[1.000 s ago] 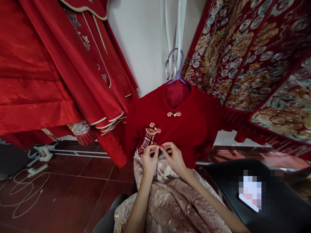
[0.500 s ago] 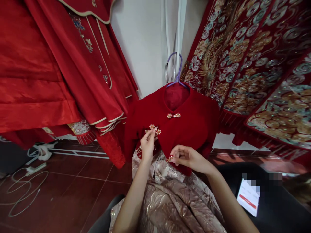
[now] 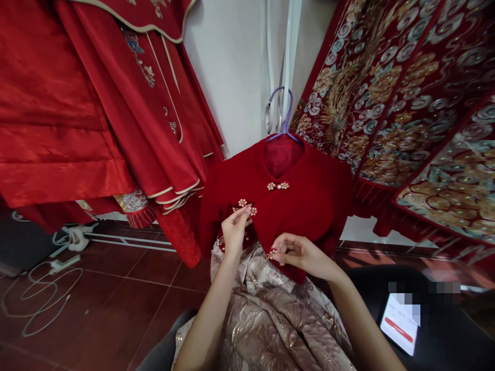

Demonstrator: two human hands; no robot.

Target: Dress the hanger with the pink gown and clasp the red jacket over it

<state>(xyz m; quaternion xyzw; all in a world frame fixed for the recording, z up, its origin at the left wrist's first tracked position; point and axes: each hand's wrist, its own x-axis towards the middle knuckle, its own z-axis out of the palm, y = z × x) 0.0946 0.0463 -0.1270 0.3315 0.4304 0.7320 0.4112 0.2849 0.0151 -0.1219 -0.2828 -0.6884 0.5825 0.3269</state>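
Note:
A red velvet jacket (image 3: 305, 201) hangs on a purple hanger (image 3: 284, 116) in front of me, over a pale gold brocade skirt (image 3: 266, 314). A pearl clasp (image 3: 277, 186) is joined at the collar. My left hand (image 3: 235, 232) pinches the jacket's left edge just under a second pearl ornament (image 3: 246, 206). My right hand (image 3: 297, 252) is closed on the lower corner of the jacket's front flap, where a small gold clasp (image 3: 269, 254) shows at my fingertips.
Red satin robes (image 3: 96, 103) hang at the left. Embroidered red and gold garments (image 3: 406, 103) hang at the right. White cables (image 3: 42, 288) lie on the dark red tiled floor. A black chair (image 3: 444, 319) holds a phone (image 3: 400, 322) at the lower right.
A second ago both hands met at the jacket's lower front by the tassels. They have since parted: the left rose to the pearl ornament, the right drew the flap corner to the right.

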